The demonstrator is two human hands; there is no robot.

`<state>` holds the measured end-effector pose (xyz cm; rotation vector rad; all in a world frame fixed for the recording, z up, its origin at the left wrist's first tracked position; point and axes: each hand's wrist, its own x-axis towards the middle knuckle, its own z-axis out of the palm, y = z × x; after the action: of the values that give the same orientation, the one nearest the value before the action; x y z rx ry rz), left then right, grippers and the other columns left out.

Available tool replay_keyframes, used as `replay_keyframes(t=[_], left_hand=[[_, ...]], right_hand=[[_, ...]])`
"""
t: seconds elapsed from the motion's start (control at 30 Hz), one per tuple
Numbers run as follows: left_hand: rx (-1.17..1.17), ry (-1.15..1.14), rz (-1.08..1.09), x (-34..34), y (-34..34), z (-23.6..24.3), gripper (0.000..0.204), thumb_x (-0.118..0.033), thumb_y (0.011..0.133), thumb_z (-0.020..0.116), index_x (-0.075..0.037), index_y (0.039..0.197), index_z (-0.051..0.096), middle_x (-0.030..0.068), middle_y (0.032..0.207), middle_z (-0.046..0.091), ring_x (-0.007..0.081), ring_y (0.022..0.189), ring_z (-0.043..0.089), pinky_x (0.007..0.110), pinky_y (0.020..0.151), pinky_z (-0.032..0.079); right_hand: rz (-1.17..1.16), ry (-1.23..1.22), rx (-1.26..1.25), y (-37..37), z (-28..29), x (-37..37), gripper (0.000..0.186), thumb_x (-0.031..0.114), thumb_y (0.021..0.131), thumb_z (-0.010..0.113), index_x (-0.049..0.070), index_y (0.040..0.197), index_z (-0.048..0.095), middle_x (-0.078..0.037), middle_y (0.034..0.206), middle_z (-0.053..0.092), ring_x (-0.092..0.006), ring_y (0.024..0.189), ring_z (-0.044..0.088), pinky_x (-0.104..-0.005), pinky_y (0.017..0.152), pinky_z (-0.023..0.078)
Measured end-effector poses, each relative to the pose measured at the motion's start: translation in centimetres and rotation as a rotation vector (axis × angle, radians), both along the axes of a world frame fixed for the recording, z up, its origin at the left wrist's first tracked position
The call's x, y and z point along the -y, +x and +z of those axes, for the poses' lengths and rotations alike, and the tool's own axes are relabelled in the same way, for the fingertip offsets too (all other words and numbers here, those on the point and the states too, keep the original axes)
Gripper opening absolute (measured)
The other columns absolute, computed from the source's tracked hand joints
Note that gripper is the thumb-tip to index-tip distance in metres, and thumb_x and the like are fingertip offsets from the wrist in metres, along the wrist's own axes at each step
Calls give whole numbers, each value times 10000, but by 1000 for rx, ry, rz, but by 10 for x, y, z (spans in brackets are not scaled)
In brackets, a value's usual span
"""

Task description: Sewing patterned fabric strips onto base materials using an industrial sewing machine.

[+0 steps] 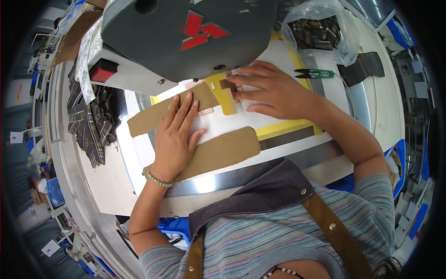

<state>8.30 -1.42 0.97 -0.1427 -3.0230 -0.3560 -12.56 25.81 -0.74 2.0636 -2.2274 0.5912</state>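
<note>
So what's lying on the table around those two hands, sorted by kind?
Brown cardboard strips: 2, upper and lower
Yellow template piece: 1
Green thread snips: 1
Clear bag of plaid pieces: 1
Plaid fabric pile: 1
Total: 6

Both forearms rise from the lower edge toward the frame's centre. The left hand (178,135) lies flat, palm down, fingers together and pointing up-right. The right hand (272,89), upper centre, is spread flat, fingers pointing left.
</note>
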Motion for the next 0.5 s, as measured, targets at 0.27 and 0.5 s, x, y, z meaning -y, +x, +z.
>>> replay_keyframes(t=[0.27,0.5], left_hand=[[-121,69,42,14,3,7,628,-194,949,797,-56,1535,617,141,1640,559,375,1552,470,492,1250,412],[-534,-207,498,142,13,48,312,-83,955,796,-71,1264,758,148,1257,755,382,1158,702,442,978,568]], right_hand=[[-6,54,40,4,16,2,419,300,976,765,143,1363,735,-89,1636,554,-310,1535,472,-540,1292,338],[-75,-33,181,4,25,-1,480,163,922,787,57,1384,709,-124,1590,576,-356,1461,513,-536,1254,374]])
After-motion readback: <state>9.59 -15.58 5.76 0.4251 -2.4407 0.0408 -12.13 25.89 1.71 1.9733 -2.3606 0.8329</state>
